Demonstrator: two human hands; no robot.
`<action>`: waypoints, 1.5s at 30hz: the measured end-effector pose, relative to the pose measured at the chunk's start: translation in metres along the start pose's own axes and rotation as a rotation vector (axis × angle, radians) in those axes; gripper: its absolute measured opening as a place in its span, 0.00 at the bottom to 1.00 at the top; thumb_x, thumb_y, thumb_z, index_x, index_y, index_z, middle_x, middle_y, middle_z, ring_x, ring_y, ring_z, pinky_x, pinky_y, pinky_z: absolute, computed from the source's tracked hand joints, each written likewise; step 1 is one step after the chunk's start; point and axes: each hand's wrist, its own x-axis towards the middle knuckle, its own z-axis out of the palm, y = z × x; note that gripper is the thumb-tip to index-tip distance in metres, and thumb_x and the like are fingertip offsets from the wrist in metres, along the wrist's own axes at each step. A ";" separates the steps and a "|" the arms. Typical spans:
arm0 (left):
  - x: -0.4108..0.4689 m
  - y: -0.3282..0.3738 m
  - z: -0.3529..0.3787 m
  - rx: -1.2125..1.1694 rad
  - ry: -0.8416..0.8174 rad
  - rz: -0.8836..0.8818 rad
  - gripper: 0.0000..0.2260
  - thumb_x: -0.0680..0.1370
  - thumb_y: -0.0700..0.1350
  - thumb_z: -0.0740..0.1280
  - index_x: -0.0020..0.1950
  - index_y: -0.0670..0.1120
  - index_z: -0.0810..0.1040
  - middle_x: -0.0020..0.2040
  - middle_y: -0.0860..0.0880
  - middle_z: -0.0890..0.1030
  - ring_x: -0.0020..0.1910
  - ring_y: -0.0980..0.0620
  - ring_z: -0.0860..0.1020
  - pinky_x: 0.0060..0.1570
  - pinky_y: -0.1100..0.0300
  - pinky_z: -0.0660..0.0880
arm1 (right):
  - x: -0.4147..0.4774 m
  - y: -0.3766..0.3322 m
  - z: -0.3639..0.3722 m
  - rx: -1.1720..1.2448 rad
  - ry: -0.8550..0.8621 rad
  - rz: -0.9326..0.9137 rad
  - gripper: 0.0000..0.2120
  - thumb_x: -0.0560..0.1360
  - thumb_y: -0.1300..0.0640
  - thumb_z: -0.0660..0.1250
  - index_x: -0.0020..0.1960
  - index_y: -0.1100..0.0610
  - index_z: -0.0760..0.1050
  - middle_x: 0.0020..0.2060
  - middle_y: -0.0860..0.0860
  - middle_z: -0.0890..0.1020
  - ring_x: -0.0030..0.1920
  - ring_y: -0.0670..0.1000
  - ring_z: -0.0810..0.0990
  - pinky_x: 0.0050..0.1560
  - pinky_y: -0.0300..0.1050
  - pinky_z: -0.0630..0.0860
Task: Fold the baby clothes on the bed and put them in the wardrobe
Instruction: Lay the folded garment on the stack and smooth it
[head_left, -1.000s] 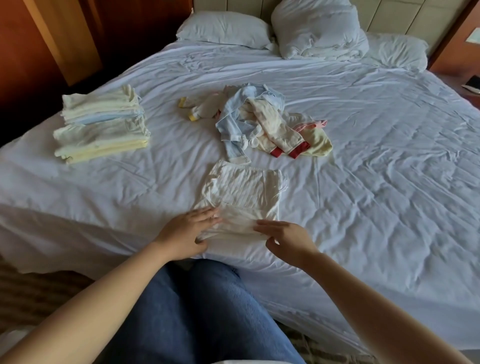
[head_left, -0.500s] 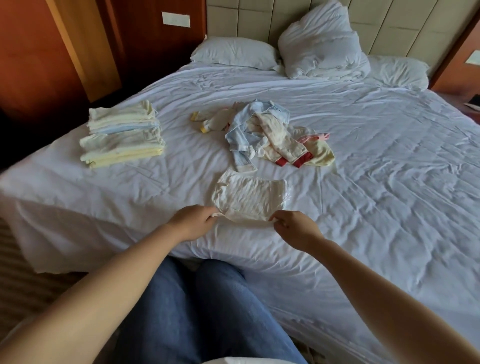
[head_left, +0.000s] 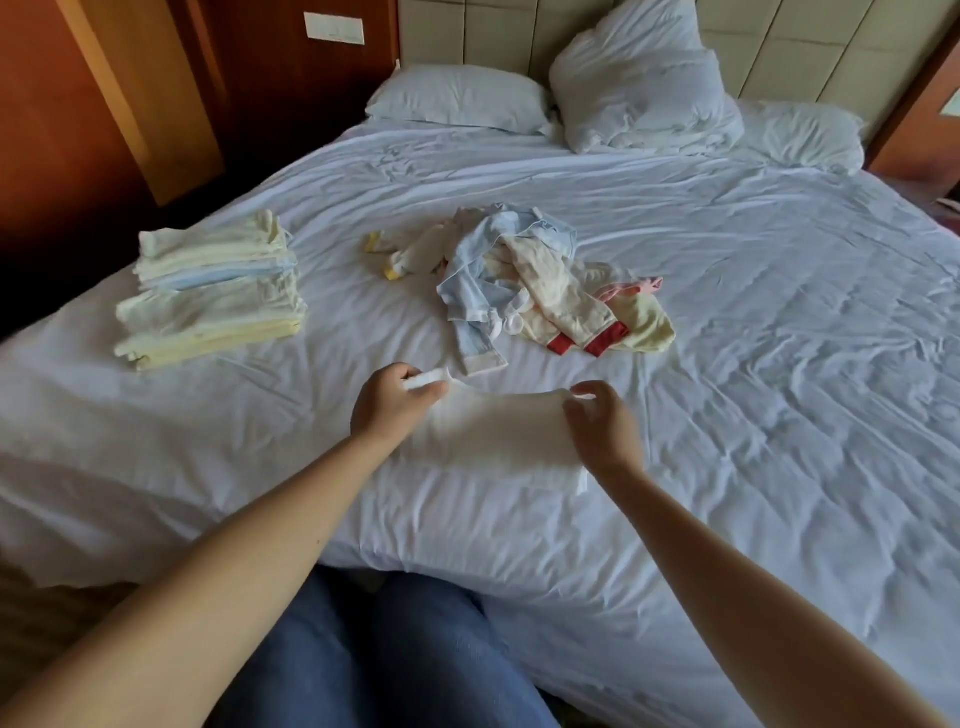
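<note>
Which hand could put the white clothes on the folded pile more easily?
Probably the left. The left hand pinches the white garment on the side nearest the folded pile, which lies off to the left. The right hand pinches the other corner, farther away, and would have to reach across.

Legible text, labels, numbers: none.
- Upper left of frame, wall plate (head_left: 333, 27): white, any marking too small to read.
- Left of centre, folded stack (head_left: 210, 291): no tag readable.
- Centre, loose heap of baby clothes (head_left: 524, 291): no print readable.
- Lower centre, white garment (head_left: 498, 431): blurred, nothing legible.
</note>
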 end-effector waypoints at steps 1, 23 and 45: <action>0.006 0.000 0.006 -0.009 0.022 -0.020 0.14 0.73 0.55 0.72 0.45 0.45 0.77 0.42 0.50 0.81 0.42 0.49 0.78 0.39 0.58 0.69 | 0.005 0.002 0.005 -0.013 0.023 0.026 0.11 0.78 0.49 0.62 0.59 0.49 0.74 0.52 0.49 0.82 0.52 0.54 0.79 0.45 0.45 0.71; 0.027 -0.027 0.067 0.347 0.010 0.807 0.12 0.79 0.49 0.63 0.53 0.47 0.84 0.53 0.49 0.83 0.55 0.46 0.80 0.52 0.51 0.76 | 0.018 0.036 0.044 -0.441 -0.043 -0.472 0.24 0.77 0.49 0.50 0.67 0.53 0.75 0.67 0.51 0.76 0.71 0.52 0.69 0.74 0.47 0.57; 0.010 -0.052 0.053 0.407 -0.151 0.272 0.25 0.80 0.56 0.59 0.76 0.54 0.65 0.79 0.44 0.57 0.76 0.42 0.58 0.71 0.51 0.61 | -0.002 0.050 0.029 -0.459 -0.293 -0.178 0.26 0.81 0.40 0.51 0.78 0.42 0.53 0.79 0.49 0.44 0.78 0.51 0.38 0.78 0.51 0.42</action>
